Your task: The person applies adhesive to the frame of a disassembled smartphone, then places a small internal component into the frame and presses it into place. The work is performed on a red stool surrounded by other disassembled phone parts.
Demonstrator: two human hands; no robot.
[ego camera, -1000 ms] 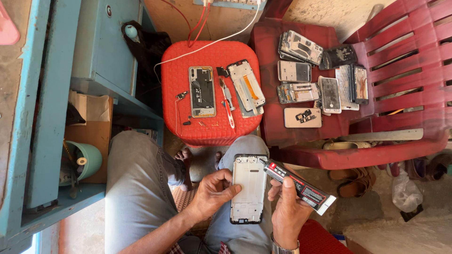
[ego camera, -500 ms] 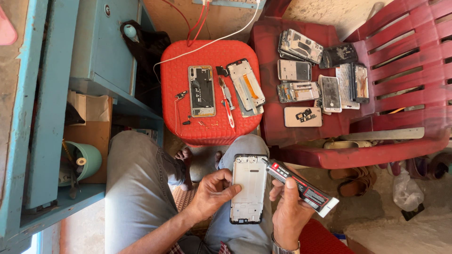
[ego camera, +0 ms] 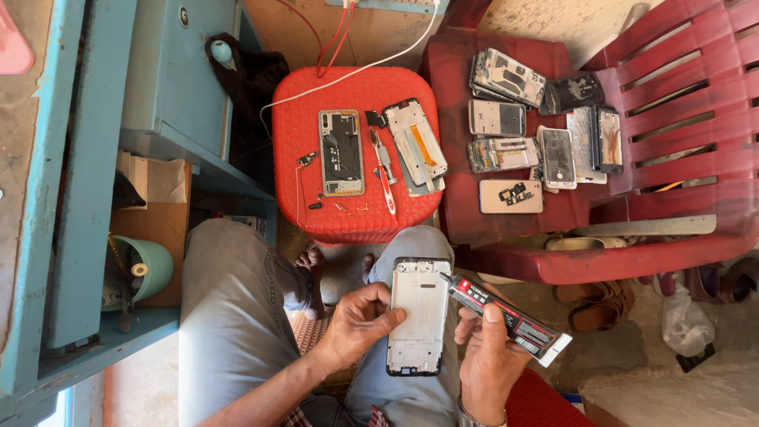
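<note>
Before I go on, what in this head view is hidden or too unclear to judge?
- Glue tube nozzle tip: too small to tell if glue is coming out onto the phone frame.
- Frame's left edge: covered by the left hand.
- Right hand: wrist cut off by the bottom edge.
- Small screws on the red stool: too tiny to count.

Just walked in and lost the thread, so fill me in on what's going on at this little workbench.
A seated person holds a white rectangular phone frame on their lap with the left hand. The right hand holds a black-and-red glue tube, its nozzle at the frame's upper right edge. Ahead, a red plastic stool carries an opened phone body and a red-handled screwdriver; a red plastic chair holds more phone parts.
</note>
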